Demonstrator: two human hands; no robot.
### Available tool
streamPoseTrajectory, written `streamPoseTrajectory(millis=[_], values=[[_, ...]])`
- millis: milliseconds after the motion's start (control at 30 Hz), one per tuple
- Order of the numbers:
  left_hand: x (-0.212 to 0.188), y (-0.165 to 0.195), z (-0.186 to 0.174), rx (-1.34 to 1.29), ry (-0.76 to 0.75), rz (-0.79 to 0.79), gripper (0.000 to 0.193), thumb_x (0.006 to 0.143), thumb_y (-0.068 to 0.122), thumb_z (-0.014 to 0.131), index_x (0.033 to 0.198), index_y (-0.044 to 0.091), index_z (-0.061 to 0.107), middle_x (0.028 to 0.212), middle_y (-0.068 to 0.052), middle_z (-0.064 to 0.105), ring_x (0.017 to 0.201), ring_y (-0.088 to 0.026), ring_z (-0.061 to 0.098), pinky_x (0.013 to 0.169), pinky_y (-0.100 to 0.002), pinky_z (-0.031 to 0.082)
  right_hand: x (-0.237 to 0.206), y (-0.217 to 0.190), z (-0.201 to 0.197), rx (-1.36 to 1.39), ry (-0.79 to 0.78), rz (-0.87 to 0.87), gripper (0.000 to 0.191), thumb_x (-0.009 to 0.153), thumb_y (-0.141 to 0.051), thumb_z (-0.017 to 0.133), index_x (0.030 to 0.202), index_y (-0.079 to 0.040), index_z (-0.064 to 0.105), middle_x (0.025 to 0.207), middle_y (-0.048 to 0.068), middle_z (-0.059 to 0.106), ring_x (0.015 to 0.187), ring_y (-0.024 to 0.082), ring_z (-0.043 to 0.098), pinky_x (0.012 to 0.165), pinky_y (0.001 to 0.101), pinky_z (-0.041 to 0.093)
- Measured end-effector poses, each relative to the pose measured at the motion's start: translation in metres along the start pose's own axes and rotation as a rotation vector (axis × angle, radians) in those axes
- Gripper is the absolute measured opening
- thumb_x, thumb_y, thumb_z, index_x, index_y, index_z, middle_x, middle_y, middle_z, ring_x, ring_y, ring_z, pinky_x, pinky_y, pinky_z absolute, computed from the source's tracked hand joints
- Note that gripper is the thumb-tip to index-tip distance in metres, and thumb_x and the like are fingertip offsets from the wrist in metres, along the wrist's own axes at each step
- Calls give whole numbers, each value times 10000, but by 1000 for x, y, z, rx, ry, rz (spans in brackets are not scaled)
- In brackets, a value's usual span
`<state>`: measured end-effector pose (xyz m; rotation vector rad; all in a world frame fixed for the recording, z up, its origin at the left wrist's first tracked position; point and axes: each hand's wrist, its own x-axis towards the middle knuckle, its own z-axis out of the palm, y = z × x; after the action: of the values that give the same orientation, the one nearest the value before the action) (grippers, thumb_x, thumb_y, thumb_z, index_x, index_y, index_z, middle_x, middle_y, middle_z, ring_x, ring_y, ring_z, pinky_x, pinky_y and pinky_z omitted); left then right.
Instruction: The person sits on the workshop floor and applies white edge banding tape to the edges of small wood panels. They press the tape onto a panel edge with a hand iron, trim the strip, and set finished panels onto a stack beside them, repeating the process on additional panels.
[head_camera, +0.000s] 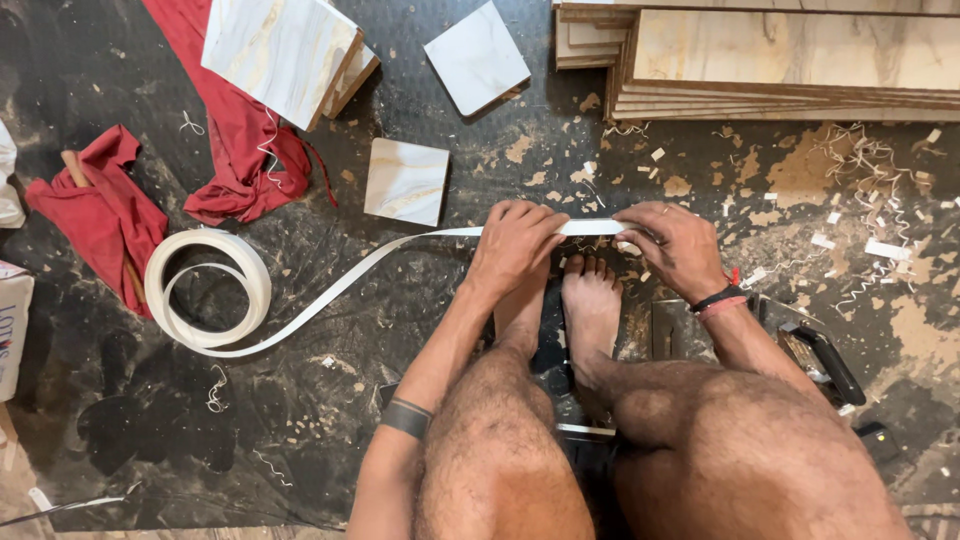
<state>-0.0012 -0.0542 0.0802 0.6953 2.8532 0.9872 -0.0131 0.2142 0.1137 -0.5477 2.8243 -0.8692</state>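
Edge band (330, 285): white strip, runs from a loose coil (207, 288) on the dark floor mat (120, 420) at left, up to both hands above the feet (575, 300). Left hand (515, 245) curled over the strip, fingers closed, pressing it down. Right hand (675, 245) pinches the strip's end, fingers closed on it. Strip taut and flat between the hands. Small marble-look square (407, 181) just beyond the strip, left of the left hand. Red cloth (235, 150) near the coil. Panel stack (790, 60) top right. Shavings (850, 160) scattered right.
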Motion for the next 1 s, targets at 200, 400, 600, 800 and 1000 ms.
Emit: streamPoseTrajectory(millis=[200,400,600,800,1000], values=[[0,-7,11,33,12,56,320,965,291,670,1242,142,726,1155,-18,715,1143,-202,621,1022,-404,437,6,3,-4,19,-55,-27,247,956,-305,716,1146,-160,778,1126,35,769,995,232,720,846,368,563],[-5,-4,10,-29,73,69,284,969,251,692,1197,82,710,1181,-77,705,1173,-247,612,1051,-426,435,42,-21,-1,-241,-26,-294,290,999,-421,608,1010,-170,753,1000,73,776,939,214,725,817,415,518],[-12,-12,16,-207,78,-9,360,868,258,756,1161,60,691,1209,-100,691,1244,-306,599,1104,-465,404,69,-52,57,-307,-50,17,393,1084,-402,563,820,-134,675,638,78,661,579,259,640,589,385,469],[-13,-11,24,-213,51,-91,343,843,274,770,1141,114,718,1193,-79,711,1215,-237,637,1161,-546,300,77,-42,59,-276,-63,51,466,1010,-487,556,740,-130,687,608,136,658,542,312,652,551,444,462],[-15,-7,24,-186,89,-59,295,935,303,738,1190,158,719,1216,-40,723,1237,-201,643,1196,-581,247,55,-9,39,-231,-116,132,538,1022,-542,517,796,-102,727,719,179,699,665,370,680,694,513,502]])
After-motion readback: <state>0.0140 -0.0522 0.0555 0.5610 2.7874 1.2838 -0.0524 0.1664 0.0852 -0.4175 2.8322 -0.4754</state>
